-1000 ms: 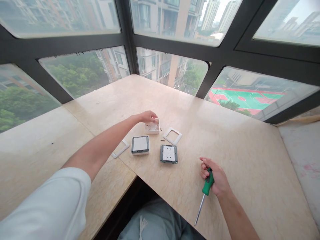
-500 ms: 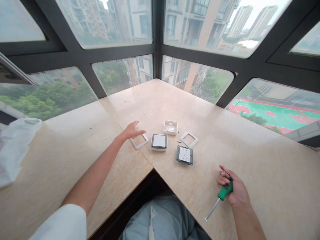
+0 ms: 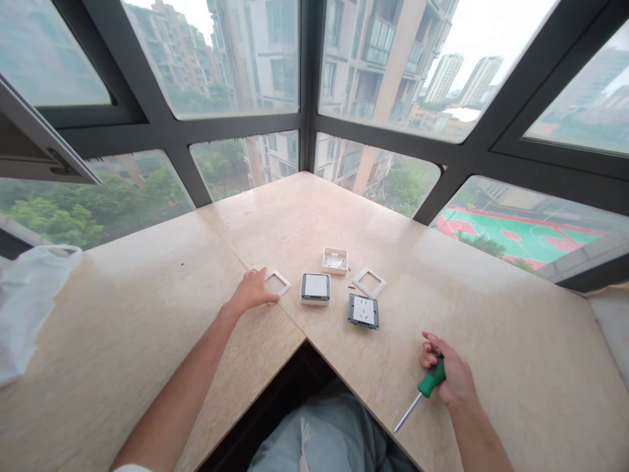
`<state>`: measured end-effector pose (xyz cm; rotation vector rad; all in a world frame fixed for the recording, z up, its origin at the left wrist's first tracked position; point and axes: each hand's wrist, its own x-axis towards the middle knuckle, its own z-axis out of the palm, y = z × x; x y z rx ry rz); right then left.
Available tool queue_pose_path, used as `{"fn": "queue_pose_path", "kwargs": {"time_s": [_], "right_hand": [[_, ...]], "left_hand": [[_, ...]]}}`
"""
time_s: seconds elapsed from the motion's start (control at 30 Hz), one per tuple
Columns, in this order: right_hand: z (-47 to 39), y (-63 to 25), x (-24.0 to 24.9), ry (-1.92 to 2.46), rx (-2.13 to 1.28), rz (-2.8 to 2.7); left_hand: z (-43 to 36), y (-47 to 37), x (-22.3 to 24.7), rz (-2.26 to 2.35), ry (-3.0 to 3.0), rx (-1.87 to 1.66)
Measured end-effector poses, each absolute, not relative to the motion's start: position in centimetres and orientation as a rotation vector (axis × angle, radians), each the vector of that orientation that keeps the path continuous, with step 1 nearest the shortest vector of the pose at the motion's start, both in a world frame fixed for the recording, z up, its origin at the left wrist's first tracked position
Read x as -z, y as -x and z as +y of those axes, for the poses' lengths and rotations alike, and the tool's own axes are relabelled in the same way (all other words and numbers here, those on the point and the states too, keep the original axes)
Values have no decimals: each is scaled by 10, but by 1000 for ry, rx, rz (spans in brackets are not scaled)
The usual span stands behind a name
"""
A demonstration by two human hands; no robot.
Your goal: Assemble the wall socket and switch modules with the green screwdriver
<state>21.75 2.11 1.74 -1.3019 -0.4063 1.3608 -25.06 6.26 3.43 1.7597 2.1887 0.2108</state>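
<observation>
My left hand (image 3: 253,289) is at the left white square frame (image 3: 285,283), thumb and fingers closing around its left part, which they partly hide. To the right of that frame, a switch module (image 3: 315,285) sits on a white box. Behind it stands an open white back box (image 3: 335,260). The socket module (image 3: 363,311) lies face up, nearer to me, with a second white frame (image 3: 369,282) just behind it. My right hand (image 3: 449,373) holds a green-handled screwdriver (image 3: 432,380) low at the right, its shaft pointing down and left.
Small dark screws (image 3: 351,287) lie between the modules and the right frame. A white plastic bag (image 3: 29,308) rests at the far left. The counter (image 3: 196,242) has an inner corner edge in front of my lap, and windows border its back.
My left hand has come down onto the left frame, its fingers now around the frame's left side. The view has tilted slightly up. My right hand still holds the screwdriver.
</observation>
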Motion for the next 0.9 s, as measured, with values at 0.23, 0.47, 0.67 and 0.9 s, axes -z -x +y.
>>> {"fn": "queue_pose_path", "kwargs": {"time_s": [0.23, 0.47, 0.67, 0.9], "right_hand": [[26, -221, -17, 1293, -1390, -377], [29, -225, -16, 1242, -1441, -324], [26, -228, -17, 1203, -1485, -312], [23, -229, -19, 1172, -1512, -313]], "left_hand": [[75, 254, -32, 2280, -1494, -165], [69, 254, -39, 2236, -1375, -402], [41, 244, -56, 2076, -1235, -747], [18, 221, -60, 1939, -998, -1086]]}}
